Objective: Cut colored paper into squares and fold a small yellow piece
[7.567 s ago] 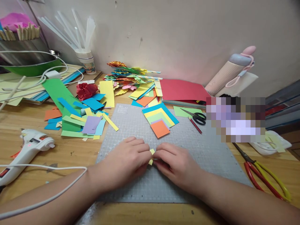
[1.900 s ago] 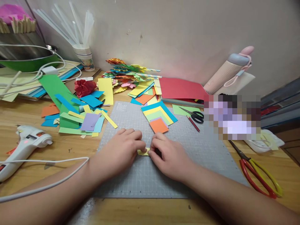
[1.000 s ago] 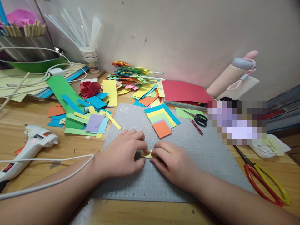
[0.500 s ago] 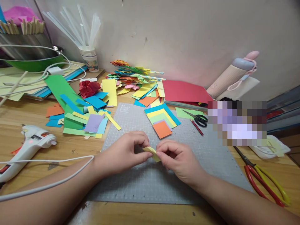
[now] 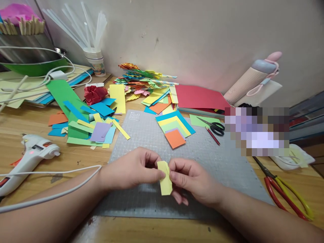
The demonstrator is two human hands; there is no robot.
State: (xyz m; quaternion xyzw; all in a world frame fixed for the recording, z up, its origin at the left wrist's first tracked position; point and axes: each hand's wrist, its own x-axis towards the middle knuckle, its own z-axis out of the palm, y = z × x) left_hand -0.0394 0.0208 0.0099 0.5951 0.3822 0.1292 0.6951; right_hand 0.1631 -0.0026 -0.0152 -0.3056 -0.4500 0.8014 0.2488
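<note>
A small folded piece of yellow paper (image 5: 164, 184) is held upright above the grey cutting mat (image 5: 131, 206). My left hand (image 5: 138, 168) is closed on its left side, thumb across the front face. Opposite, my right hand (image 5: 191, 179) pinches the right edge between thumb and forefinger, where a crease and a narrow flap show. The lower fingers of the right hand curl loosely beneath. Just beyond both hands, an orange paper square (image 5: 175, 138) tops a fanned stack of paper squares (image 5: 187, 126) in blue, yellow, green and purple.
A white glue gun (image 5: 32, 155) and its cable lie at left, near coloured paper scraps (image 5: 101, 131). Black scissors (image 5: 216, 128) and a red pencil (image 5: 212, 136) lie at the mat's far right. Larger red-and-yellow-handled scissors (image 5: 286, 192) rest on the right. Paper flowers (image 5: 136, 79) lie by the wall.
The yellow paper has turned from nearly flat and edge-on to upright, its broad face now showing. My hands have shifted slightly around it, the right hand's lower fingers dropping.
</note>
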